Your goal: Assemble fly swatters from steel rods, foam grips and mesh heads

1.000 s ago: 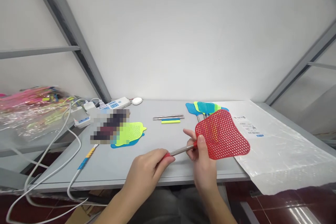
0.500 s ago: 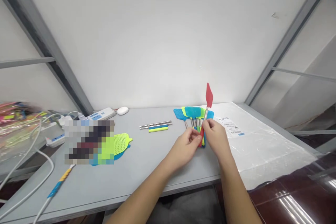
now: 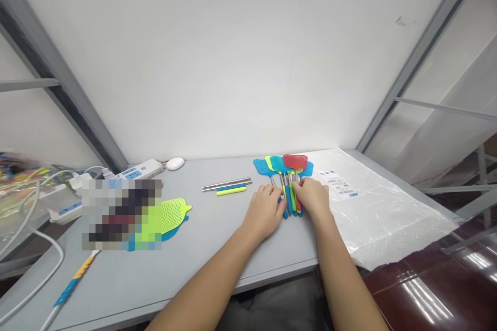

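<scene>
A bundle of fly swatters lies on the table, with blue, yellow-green and teal heads fanned out at the back. On top rests a red fly swatter (image 3: pixel 295 161), its metal rod and red handle running toward me. My right hand (image 3: pixel 311 197) is closed at the right side of the bundle, thumb and fingers on the red swatter's lower rod and handle. From the left, my left hand (image 3: pixel 265 211) curls its fingers and thumb round a blue handle (image 3: pixel 284 213) at the bundle's edge. The undersides of both hands' fingers are hidden.
Metal rods (image 3: pixel 227 183) and a yellow-green handle tube (image 3: pixel 231 191) lie left of the bundle. Loose swatter heads (image 3: pixel 173 215) sit further left, beside a pixelated patch, power strips (image 3: pixel 143 169) and cables. A white plastic bag (image 3: pixel 373 212) covers the table's right side.
The red fly swatter, held upright in both hands before, now lies flat on the bundle. My left hand has moved off its handle to the bundle's left side.
</scene>
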